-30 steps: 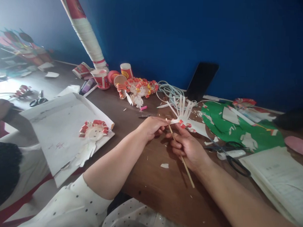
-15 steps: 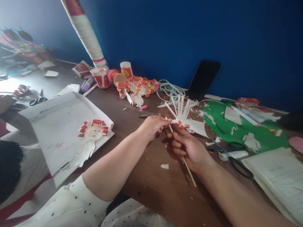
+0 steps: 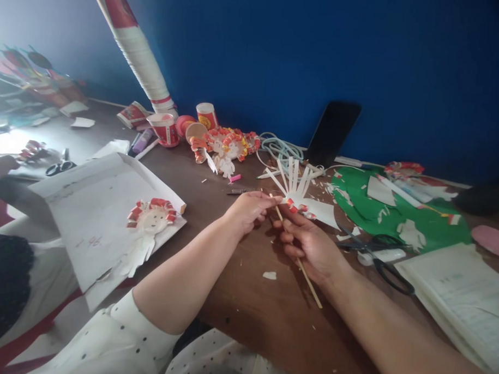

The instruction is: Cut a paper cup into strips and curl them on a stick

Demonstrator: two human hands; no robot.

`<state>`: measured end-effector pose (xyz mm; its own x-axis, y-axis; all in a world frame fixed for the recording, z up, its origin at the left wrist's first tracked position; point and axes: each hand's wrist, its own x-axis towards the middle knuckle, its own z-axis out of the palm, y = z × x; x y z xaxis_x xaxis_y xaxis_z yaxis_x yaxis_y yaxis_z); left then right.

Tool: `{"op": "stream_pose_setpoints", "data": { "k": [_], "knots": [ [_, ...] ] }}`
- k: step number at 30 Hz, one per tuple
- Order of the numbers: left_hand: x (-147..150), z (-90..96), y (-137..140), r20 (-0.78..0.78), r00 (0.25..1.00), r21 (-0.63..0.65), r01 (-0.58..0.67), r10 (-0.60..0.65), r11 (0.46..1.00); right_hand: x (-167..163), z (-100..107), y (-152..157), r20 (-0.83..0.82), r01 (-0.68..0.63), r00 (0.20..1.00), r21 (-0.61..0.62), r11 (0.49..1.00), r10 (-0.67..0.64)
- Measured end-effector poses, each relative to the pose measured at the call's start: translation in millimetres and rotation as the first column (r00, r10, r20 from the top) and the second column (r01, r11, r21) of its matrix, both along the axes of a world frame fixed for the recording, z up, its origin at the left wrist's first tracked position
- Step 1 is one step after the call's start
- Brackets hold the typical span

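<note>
A white piece of cut paper cup (image 3: 320, 211), its edge slit into several fanned strips, lies between my hands, and a few strips are curled up showing red. My left hand (image 3: 251, 211) is closed, pinching a strip near the tip of a thin wooden stick (image 3: 311, 290). Around the stick's upper part my right hand (image 3: 308, 243) is wrapped, close against the curled strips. The stick slants down to the right below that hand. My fingers partly hide where strip and stick meet.
Scissors (image 3: 388, 268) and a notebook (image 3: 454, 303) lie at right, beside a green sheet (image 3: 355, 196) with paper scraps. A phone (image 3: 335, 130) leans on the blue wall. Paper cups (image 3: 165, 129) stand behind. At left, a red-curled paper figure (image 3: 152, 222) rests on an envelope (image 3: 85, 214).
Both hands keep nearly the same hold on the strip and the stick. The whole view has shifted slightly.
</note>
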<state>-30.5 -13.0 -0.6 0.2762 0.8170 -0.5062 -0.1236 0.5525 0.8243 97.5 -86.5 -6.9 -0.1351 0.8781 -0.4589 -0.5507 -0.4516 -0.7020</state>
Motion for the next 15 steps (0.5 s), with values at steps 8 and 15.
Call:
{"op": "stream_pose_setpoints", "data": {
  "k": [8, 15],
  "knots": [
    [-3.6, 2.9, 1.7, 0.020, 1.000, -0.004, -0.008, 0.008, 1.000, 1.4, 2.7, 0.4, 0.013, 0.008, 1.000, -0.015, 1.000, -0.008],
    [-3.0, -2.8, 0.3, 0.029, 1.000, 0.010, -0.008, 0.008, 1.000, -4.3, 3.0, -1.7, 0.031, 0.043, 0.999, -0.014, 0.999, -0.043]
  ]
}}
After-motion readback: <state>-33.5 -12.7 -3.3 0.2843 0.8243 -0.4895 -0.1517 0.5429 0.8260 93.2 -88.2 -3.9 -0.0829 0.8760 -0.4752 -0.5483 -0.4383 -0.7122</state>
